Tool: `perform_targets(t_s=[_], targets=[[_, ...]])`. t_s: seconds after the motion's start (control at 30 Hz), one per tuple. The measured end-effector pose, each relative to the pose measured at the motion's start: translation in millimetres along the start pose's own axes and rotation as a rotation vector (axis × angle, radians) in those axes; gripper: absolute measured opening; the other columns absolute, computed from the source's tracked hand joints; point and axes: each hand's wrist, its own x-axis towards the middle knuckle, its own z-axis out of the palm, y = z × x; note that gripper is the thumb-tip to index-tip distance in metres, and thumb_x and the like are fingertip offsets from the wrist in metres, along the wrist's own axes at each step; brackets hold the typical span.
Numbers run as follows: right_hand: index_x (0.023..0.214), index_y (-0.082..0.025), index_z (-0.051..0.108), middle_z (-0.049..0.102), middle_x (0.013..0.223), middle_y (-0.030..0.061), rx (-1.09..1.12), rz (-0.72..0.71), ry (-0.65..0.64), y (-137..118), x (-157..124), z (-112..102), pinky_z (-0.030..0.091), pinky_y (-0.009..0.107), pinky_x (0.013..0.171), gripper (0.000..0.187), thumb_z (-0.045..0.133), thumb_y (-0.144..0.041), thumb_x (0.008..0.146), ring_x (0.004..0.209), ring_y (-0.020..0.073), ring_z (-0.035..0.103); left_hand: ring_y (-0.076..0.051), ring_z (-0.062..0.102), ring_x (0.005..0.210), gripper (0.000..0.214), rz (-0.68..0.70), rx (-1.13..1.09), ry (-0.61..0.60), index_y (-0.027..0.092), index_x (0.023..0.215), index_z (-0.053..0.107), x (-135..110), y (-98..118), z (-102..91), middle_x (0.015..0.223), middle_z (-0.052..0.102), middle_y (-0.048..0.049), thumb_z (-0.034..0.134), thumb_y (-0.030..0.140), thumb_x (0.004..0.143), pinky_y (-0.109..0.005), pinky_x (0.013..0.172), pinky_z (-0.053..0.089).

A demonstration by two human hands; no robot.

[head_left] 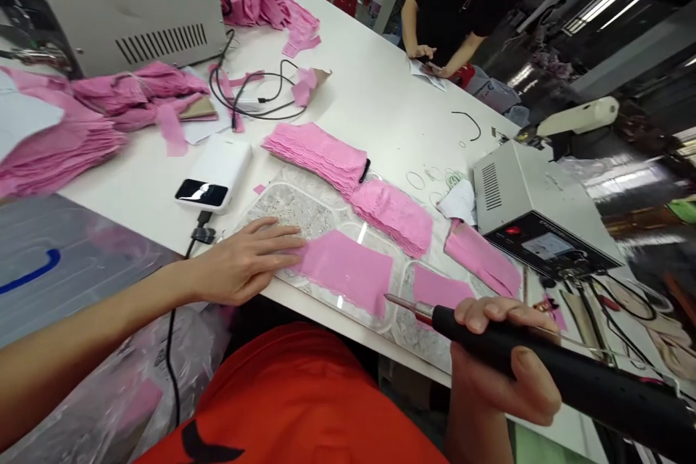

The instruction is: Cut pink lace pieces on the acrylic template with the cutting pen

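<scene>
My left hand [247, 261] lies with its fingers stretched out at the left edge of a flat pink fabric piece [348, 268]. That piece rests on a clear patterned template [293, 214] with rounded outlines. Closed around a black handheld tool [505, 348] with a pointed metal tip, my right hand [505, 355] is at the lower right. The tip is close to the pink piece's right edge; whether it touches, I cannot tell. Another pink piece [438, 286] lies on the template to the right. Two stacks of pink fabric, one upper [320, 156] and one lower [394, 217], lie just behind.
A grey control box [538, 196] stands at right, another grey box [135, 14] at upper left. Near my left hand is a white power bank [214, 174] with a cable. Black cables [261, 98] loop on the table. A person [446, 22] sits across it.
</scene>
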Motion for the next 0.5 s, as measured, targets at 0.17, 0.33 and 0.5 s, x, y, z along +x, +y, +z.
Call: perform_targets(t_s=[0.17,0.33,0.5], targets=[[0.089,-0.016,0.062,0.056,0.074,0.0002,0.024,0.041,-0.036,-7.3,-9.6,-7.1,0.044,0.03,0.047,0.023,0.054,-0.024,0.068,0.053,0.0109,0.052,-0.024,0.043,0.135,0.045,0.024,0.035,-0.001,0.026,0.13,0.055,3.4,0.9,1.3,0.14,0.053,-0.0054,0.047,0.015,0.086,-0.046,0.117,0.019],[0.09,-0.017,0.062,0.057,0.076,0.0008,0.03,0.063,-0.07,-7.4,-13.8,-5.9,0.044,0.031,0.047,0.022,0.056,-0.025,0.07,0.053,0.0118,0.053,-0.025,0.039,0.137,0.034,0.046,0.127,-0.037,0.024,0.124,0.059,7.3,4.0,1.0,0.141,0.052,-0.0062,0.05,0.026,0.091,-0.046,0.118,0.016],[0.09,-0.018,0.062,0.056,0.074,0.0009,0.0,0.061,-0.098,-6.6,-12.9,-8.8,0.043,0.031,0.046,0.022,0.055,-0.026,0.07,0.051,0.0122,0.052,-0.025,0.04,0.137,0.035,0.044,0.13,-0.039,0.023,0.124,0.058,8.0,3.4,1.8,0.14,0.053,-0.0063,0.051,0.029,0.091,-0.046,0.119,0.011]])
